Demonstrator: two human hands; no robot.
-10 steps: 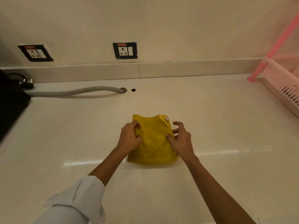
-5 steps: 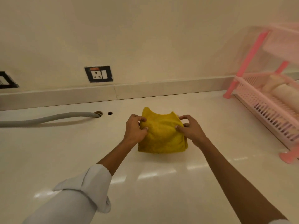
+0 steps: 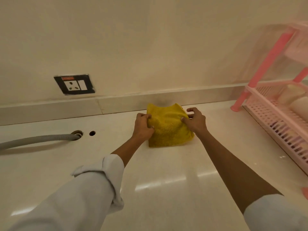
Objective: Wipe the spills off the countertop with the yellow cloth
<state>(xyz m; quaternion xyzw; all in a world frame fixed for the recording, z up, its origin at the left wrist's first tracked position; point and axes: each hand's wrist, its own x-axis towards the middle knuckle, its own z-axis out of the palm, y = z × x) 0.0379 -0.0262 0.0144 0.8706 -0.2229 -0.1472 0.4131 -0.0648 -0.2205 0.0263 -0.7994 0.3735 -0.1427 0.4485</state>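
The yellow cloth (image 3: 168,126) lay folded on the worktop (image 3: 166,172), close to the rear upstand and between the two hands. The left hand (image 3: 142,126) was closed on the cloth's left edge; the right hand (image 3: 195,121) pressed thumb and fingertips onto its right edge, its other fingers loosely curled. No spill was visible on the glossy surface around the cloth — wiping appeared under way or nearly complete, though any residue beneath the cloth could not be checked. The cloth looked thick and nubbly, its rear edge raised into two peaks.
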